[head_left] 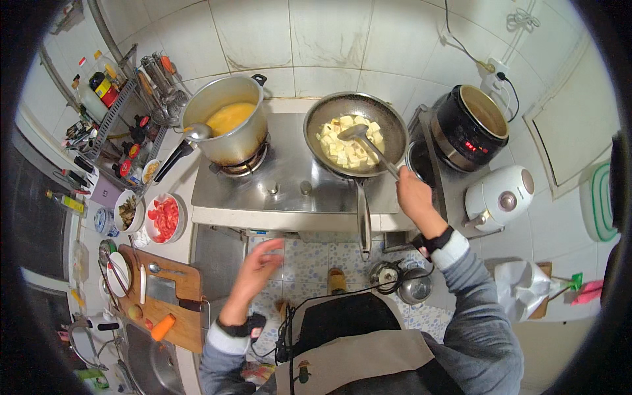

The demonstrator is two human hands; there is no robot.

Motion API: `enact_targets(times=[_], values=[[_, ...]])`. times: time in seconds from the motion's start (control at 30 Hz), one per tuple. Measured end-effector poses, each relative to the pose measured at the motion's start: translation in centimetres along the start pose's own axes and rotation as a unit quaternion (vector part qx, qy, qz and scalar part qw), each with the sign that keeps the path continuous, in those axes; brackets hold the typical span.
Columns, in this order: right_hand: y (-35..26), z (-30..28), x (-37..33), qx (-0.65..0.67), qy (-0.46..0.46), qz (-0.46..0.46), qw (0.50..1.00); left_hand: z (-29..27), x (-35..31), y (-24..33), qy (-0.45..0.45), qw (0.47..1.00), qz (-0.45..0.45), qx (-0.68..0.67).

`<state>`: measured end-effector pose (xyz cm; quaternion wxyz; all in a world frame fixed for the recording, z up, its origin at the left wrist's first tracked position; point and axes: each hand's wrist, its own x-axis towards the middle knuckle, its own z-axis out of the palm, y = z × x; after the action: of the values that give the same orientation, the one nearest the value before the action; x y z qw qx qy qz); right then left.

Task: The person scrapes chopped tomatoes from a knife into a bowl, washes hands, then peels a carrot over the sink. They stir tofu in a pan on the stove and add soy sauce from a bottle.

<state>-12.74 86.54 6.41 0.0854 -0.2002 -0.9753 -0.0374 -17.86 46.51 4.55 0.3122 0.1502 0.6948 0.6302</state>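
A: White tiled wall (329, 36) at the back, shiny steel stovetop (286, 168) below it, and we're right at the counter. How are the hands?

B: Right hand (416, 201) is closed round the end of a long-handled grey metal spatula (382, 157). Left hand (258, 266) hangs in the air off the pale counter edge (283, 218), a touch blurred, fingers loose, nothing in it that I can see. Well apart, those two!

A: And the spatula's line?

B: Slantwise! From the right hand it runs forward and left, over the near-right rim of a dark, round frying pan (395, 128), blade down among cream-coloured cubes (343, 157).

A: So the right hand's nearer?

B: Clearly. The pan lies forward and left of it, but forward and right of the left hand. And look, the pan's slim steel handle (363, 214) juts back past the counter edge, standing between the two hands!

A: Farther out?

B: To the right, a glossy black round cooker (447, 128) and a rounded white appliance (487, 197). Over left, a tall silver metal pot (240, 146) of yellow liquid (232, 118), a white bowl (182, 227) of red slices (163, 217), then a brown wooden board (187, 273).
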Motion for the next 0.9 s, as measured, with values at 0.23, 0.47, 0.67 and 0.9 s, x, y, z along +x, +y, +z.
enact_targets(times=[0.23,0.47,0.67,0.9], values=[[4.6,-8.9,3.4,0.094,0.040,0.020,0.995,11.1,9.0,2.9,-0.203,0.936,-0.244,-0.154],[4.1,-12.9,11.1,-0.033,-0.142,0.005,0.989,13.5,11.8,2.0,-0.275,0.915,-0.242,-0.169],[5.6,-12.9,15.8,-0.104,-0.293,-0.072,0.948,13.4,12.1,1.4,-0.268,0.912,-0.258,-0.171],[9.6,-10.2,16.1,0.241,-0.403,0.180,0.864,13.0,12.1,1.7,-0.292,0.908,-0.246,-0.172]])
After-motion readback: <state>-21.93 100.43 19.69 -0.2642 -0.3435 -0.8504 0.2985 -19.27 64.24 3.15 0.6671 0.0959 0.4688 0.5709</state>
